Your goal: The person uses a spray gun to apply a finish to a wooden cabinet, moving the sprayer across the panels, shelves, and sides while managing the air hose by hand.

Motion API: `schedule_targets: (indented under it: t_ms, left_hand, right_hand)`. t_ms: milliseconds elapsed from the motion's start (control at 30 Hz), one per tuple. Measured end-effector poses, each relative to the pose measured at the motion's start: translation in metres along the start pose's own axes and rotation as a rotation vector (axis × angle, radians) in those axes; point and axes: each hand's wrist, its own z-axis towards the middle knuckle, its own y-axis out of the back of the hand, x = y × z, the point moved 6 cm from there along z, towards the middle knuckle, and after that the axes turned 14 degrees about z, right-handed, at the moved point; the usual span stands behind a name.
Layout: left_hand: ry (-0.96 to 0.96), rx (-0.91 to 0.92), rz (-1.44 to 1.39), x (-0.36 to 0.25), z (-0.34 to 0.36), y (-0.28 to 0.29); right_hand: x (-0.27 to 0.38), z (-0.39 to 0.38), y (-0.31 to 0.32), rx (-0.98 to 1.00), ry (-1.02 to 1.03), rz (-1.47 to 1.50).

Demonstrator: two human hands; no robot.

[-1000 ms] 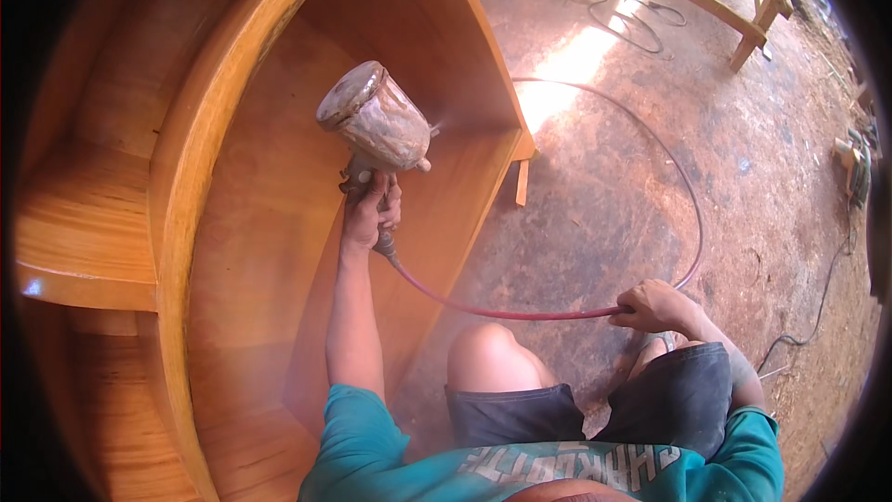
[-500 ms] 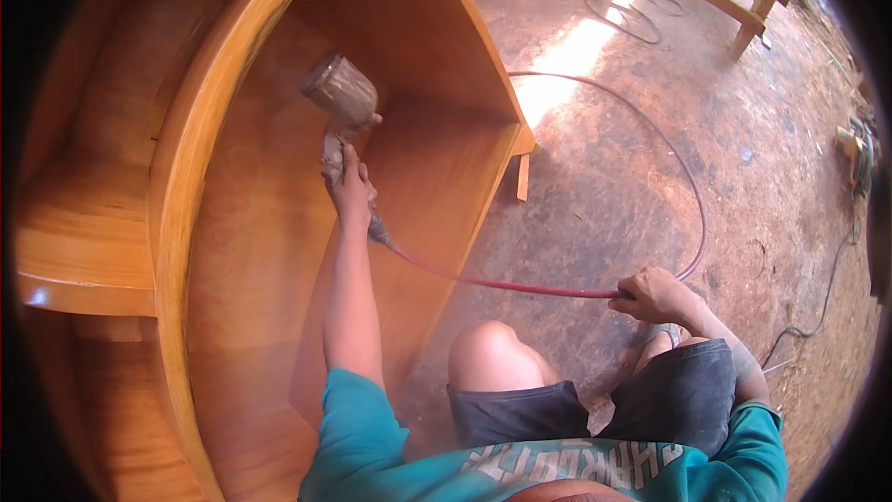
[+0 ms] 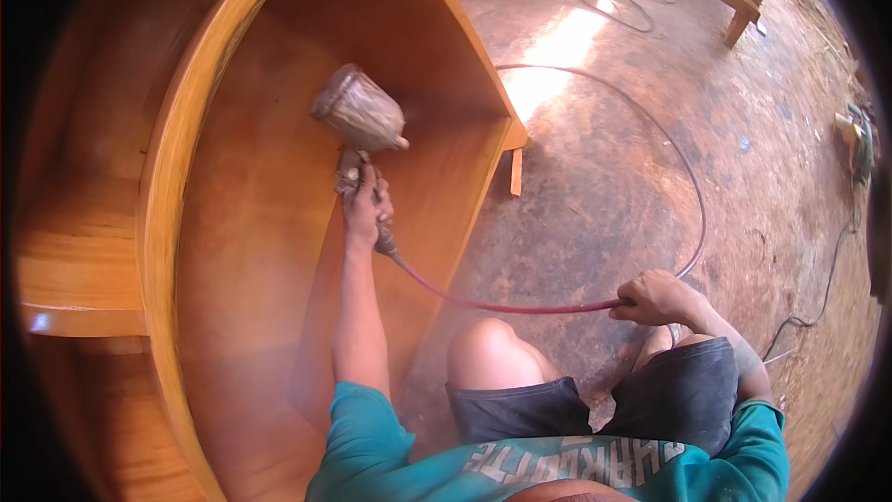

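Observation:
My left hand is wrapped round the handle of a spray gun, with a metal paint cup at its top. The gun is inside an open compartment of a varnished wooden cabinet, apart from its panels. A thin haze hangs in the lower part of the compartment. From the bottom of the handle a red air hose runs to the right. My right hand is closed round that hose above my knee, and beyond it the hose loops back behind the cabinet.
Shelves of the cabinet stand at the far left. A wooden frame is at the top right, with a dark cord near it. A green power tool and its cable lie at the right on the stained floor.
My left hand and the spray gun have shifted slightly right, and the cup appears larger and more tilted. My right hand keeps hold of the hose almost in place.

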Motion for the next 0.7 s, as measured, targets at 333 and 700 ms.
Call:
schedule_targets:
  t_ms: [333,700]
  left_hand:
    - [-0.065,-0.432,0.119,-0.010,0.040,0.036]
    - [-0.002,0.117,0.119,-0.004,0.001,-0.034]
  right_hand:
    - [0.002,0.005,0.009,-0.165,0.068,-0.007]
    - [-0.006,-0.003,0.003,-0.017,0.019,-0.001]
